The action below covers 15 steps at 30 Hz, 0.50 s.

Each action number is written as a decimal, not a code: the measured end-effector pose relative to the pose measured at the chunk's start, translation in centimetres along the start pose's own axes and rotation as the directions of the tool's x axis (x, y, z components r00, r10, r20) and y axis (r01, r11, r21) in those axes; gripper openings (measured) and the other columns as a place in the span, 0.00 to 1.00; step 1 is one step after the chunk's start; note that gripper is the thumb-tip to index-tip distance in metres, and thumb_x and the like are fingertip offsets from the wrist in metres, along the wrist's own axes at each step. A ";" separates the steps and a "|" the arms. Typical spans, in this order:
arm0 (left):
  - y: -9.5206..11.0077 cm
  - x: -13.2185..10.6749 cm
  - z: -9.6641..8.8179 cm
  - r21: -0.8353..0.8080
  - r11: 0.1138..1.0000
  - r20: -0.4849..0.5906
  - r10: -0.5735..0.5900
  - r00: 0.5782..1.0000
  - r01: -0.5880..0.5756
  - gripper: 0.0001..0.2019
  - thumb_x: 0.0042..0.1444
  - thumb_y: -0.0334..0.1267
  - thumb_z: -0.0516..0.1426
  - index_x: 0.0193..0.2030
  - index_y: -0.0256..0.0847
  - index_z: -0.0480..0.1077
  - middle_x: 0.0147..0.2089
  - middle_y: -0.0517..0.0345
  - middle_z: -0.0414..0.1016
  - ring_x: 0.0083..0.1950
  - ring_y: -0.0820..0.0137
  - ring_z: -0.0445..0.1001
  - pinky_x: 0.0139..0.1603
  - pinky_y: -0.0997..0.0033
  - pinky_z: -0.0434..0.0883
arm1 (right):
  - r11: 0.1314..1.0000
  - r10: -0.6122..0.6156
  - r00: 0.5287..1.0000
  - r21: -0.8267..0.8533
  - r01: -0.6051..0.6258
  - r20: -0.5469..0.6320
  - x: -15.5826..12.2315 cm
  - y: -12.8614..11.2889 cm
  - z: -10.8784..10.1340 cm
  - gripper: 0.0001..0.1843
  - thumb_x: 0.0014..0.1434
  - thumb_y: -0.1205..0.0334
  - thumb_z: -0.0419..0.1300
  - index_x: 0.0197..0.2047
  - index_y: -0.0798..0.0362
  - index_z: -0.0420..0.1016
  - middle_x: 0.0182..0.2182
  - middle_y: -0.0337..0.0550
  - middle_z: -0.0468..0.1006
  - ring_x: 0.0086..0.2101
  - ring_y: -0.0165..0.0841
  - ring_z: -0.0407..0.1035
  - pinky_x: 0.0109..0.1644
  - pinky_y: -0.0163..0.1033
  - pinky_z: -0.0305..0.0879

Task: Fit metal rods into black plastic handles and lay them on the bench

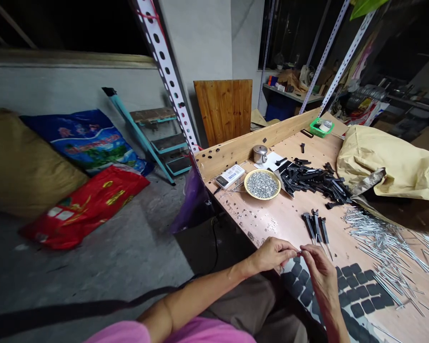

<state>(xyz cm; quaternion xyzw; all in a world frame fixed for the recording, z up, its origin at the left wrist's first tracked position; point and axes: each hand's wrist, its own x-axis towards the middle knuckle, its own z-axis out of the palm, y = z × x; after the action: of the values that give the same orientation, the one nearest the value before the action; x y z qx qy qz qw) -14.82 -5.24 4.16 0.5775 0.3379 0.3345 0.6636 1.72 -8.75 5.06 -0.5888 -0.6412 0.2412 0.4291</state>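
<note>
My left hand [274,254] and my right hand [321,267] meet at the fingertips over the table's near edge. Both are closed in a pinch around something small and thin, too small to make out. Just beyond them lie several black plastic pieces with metal rods [318,228] sticking out. Beneath and beside my right hand is a sheet of dark rounded-square pads [357,290]. Small metal nuts [271,225] are scattered on the tabletop past my left hand. A yellow bowl [248,191] full of small metal parts stands farther back.
Loose metal rods [393,257] spread at the right, beside a large tan sack [393,157]. Behind the bowl are a heap of black plastic pieces [307,178], a white digital scale [230,176] and a metal cup [260,154]. A perforated post [171,81] rises at the table's left corner.
</note>
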 end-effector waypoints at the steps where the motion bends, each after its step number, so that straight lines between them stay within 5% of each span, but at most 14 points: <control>1: 0.2 -0.1 0.1 0.028 1.000 -0.009 0.011 1.000 -0.011 0.16 0.53 0.45 0.55 0.33 0.33 0.76 0.17 0.64 0.61 0.20 0.78 0.58 0.25 0.77 0.59 | 1.000 -0.001 1.000 -0.007 0.001 0.008 0.1 -0.1 0.0 0.17 0.56 0.46 0.56 0.30 0.51 0.74 0.29 0.43 0.75 0.31 0.34 0.71 0.35 0.37 0.67; 6: 0.2 -0.3 0.8 0.107 0.992 -0.081 0.068 0.994 -0.059 0.15 0.53 0.45 0.55 0.31 0.34 0.76 0.18 0.64 0.60 0.21 0.78 0.58 0.26 0.76 0.59 | 0.990 -0.054 0.997 -0.131 0.046 -0.061 0.1 0.0 0.2 0.19 0.55 0.43 0.55 0.26 0.51 0.68 0.25 0.41 0.71 0.28 0.33 0.67 0.32 0.37 0.64; 9: -0.1 0.1 1.4 -0.115 0.993 -0.127 -0.034 0.991 0.019 0.19 0.50 0.52 0.57 0.34 0.34 0.76 0.23 0.61 0.65 0.22 0.78 0.59 0.26 0.76 0.61 | 0.982 0.012 0.969 -0.178 -0.057 -0.247 -0.6 0.2 0.4 0.21 0.52 0.41 0.56 0.26 0.51 0.68 0.25 0.41 0.70 0.28 0.34 0.66 0.32 0.38 0.63; 15: -0.6 1.1 4.2 -0.513 0.859 -0.199 -0.111 0.974 -0.007 0.23 0.34 0.54 0.66 0.27 0.33 0.76 0.47 0.47 0.68 0.44 0.68 0.69 0.44 0.74 0.67 | 0.925 0.294 0.951 0.277 -0.258 -0.097 -3.1 0.6 2.5 0.22 0.50 0.42 0.59 0.35 0.53 0.74 0.31 0.45 0.78 0.33 0.36 0.71 0.35 0.39 0.67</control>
<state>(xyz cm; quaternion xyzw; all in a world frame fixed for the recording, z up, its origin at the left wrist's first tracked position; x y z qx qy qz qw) -10.71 -6.67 3.92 0.3309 0.3247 0.4559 0.7597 -0.20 -11.15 2.50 -0.6266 -0.4834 0.3409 0.5074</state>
